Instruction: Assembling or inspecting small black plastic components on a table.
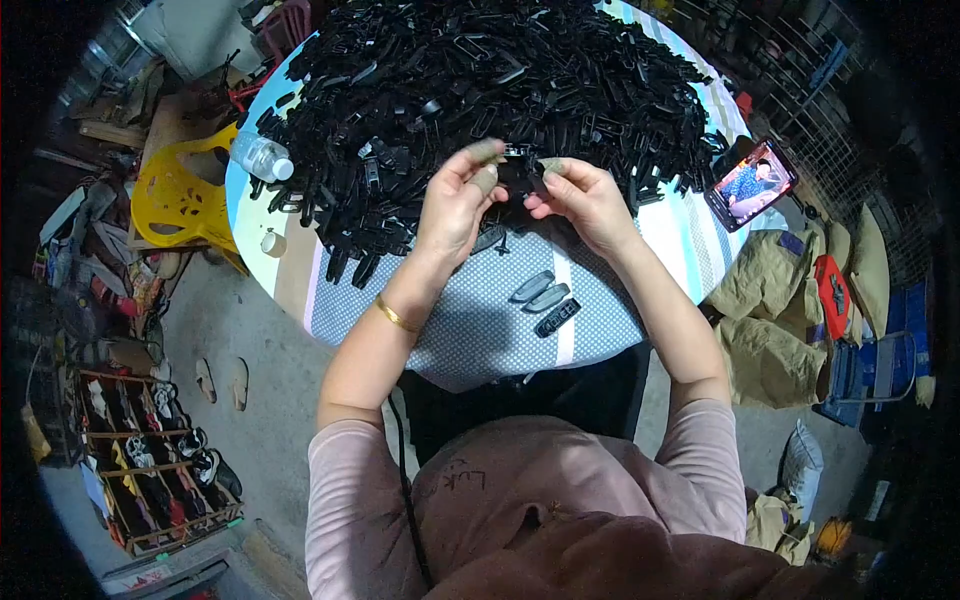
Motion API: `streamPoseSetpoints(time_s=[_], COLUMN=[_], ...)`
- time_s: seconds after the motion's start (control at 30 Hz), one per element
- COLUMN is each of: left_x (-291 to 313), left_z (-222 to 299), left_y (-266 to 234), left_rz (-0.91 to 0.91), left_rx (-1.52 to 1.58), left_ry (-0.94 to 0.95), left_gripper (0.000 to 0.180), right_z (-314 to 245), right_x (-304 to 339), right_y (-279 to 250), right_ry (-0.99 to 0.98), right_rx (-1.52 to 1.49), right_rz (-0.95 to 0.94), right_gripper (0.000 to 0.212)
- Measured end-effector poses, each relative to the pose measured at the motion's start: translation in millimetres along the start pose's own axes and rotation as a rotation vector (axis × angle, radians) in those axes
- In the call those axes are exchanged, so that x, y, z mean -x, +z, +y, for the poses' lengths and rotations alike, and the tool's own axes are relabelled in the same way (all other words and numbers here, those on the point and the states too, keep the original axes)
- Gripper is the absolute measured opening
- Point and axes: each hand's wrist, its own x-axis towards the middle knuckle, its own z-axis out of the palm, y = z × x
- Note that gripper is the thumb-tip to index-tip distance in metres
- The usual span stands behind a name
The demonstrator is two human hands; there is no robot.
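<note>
In front of a big heap of small black plastic and strap pieces (480, 90), both my hands are raised over the round table. My left hand (462, 200) pinches one end of a small black piece with a shiny bit (517, 172); its kind is hard to make out. My right hand (588, 203) grips the other end between thumb and forefinger. Greyish coverings wrap some fingertips. Nearer me on the patterned tablecloth (450, 335) lie grey oval pieces (535, 288) and a black tag with pale lettering (558, 318).
A clear bottle (262, 157) lies on the table's left, near a small cup (272, 242). At the right edge leans a lit phone (750, 185). A yellow chair (165, 195) stands left, a shoe rack (160, 460) lower left, brown sacks (765, 360) right.
</note>
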Motion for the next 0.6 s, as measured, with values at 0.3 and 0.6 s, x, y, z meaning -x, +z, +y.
streamPoseSetpoints(time_s=[0.3, 0.6], left_x=[13, 7], left_z=[4, 19], left_y=[15, 2], left_rz=[-0.160, -0.177], left_rx=[-0.380, -0.461], left_ry=[0.252, 0.034], left_gripper=[0.040, 0.030], right_z=[7, 1], right_x=[5, 6], right_y=[9, 9], right_ry=[-0.017, -0.044], right_rx=[-0.012, 0.029], right_rz=[0.027, 0.021], right_gripper=[0.021, 0.018])
